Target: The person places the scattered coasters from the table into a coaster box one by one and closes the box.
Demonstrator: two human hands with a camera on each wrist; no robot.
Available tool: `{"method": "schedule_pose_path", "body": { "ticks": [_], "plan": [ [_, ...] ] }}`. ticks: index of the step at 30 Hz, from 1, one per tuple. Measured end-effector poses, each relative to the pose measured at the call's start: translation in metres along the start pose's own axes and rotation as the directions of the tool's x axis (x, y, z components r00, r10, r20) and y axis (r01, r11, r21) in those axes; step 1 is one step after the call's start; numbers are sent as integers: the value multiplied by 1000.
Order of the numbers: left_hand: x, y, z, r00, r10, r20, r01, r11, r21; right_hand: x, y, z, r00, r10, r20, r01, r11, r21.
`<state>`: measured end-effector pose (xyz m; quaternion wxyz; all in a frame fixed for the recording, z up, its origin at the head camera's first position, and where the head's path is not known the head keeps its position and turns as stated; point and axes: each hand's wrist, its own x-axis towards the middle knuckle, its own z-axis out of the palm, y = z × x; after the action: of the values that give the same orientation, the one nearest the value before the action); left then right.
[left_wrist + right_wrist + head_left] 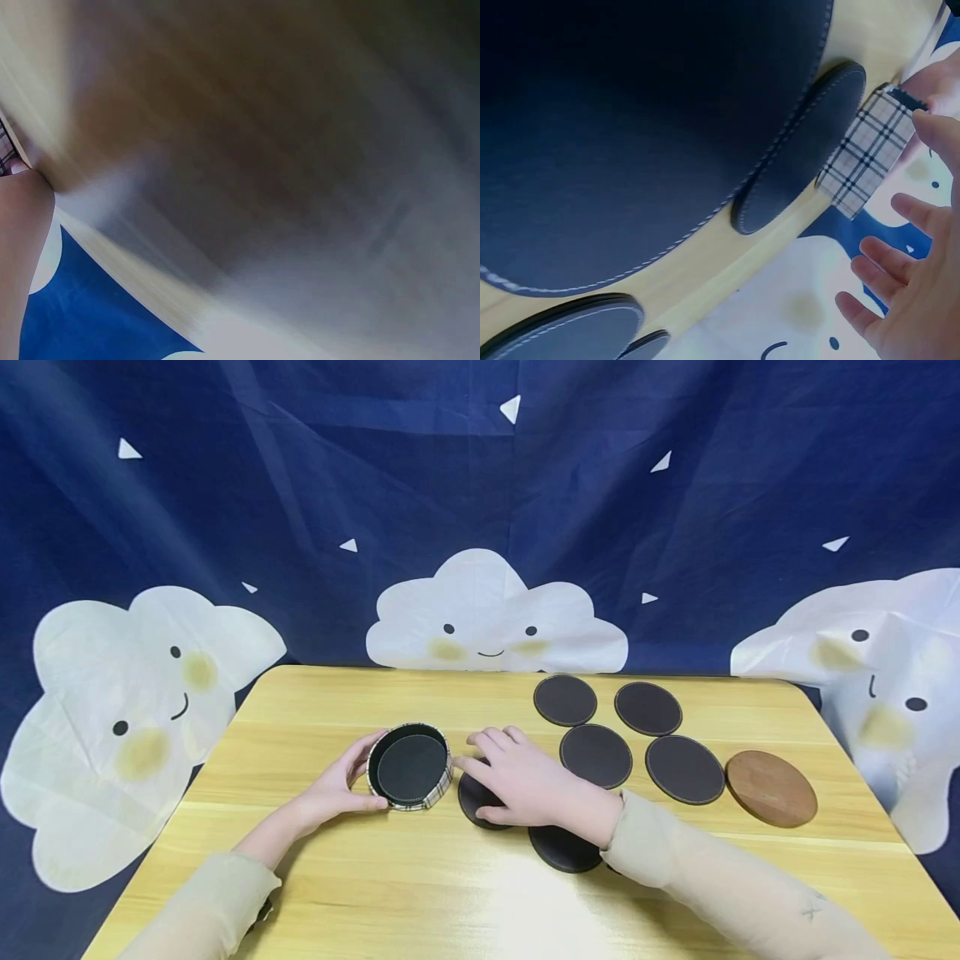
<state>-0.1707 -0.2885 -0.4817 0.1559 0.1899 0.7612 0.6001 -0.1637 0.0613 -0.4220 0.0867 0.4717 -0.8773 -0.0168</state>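
Observation:
A round, plaid-sided coaster holder (pixel 441 788) stands left of the table's middle, with a black stitched disc (pixel 411 768) inside it. My left hand (pixel 341 783) grips the holder from its left side, thumb at the front and fingers behind. Over a black round coaster (pixel 474 803) hangs my right hand (pixel 525 781), its fingertips close to the holder's right side. In the right wrist view that hand's fingers (pixel 885 262) are spread, and nothing is between them. The left wrist view is mostly blurred, showing only an edge of the left hand (pixel 26 202).
Several more black coasters lie to the right, including one at the back (pixel 565 700) and one partly under the right forearm (pixel 562 850). A brown disc (pixel 772 788) lies farthest right. Behind the wooden table (pixel 337 893) hangs a dark blue cloth (pixel 465 468) with white clouds.

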Motion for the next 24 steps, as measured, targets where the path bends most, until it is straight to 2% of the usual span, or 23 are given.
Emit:
{"method": "schedule_pose_path", "body": {
  "ticks": [6, 11, 24],
  "plan": [
    [0, -1, -1, 1000, 2, 2, -2, 1000, 4, -8, 3, 5, 1000, 14, 27, -14, 1000, 15],
    [0, 0, 0, 1000, -25, -4, 25, 1000, 13, -11, 3, 13, 999, 21, 38, -22, 999, 25],
    [0, -1, 1, 998, -52, -22, 53, 998, 36, -13, -3, 31, 995, 39, 94, -44, 997, 57]
  ]
}}
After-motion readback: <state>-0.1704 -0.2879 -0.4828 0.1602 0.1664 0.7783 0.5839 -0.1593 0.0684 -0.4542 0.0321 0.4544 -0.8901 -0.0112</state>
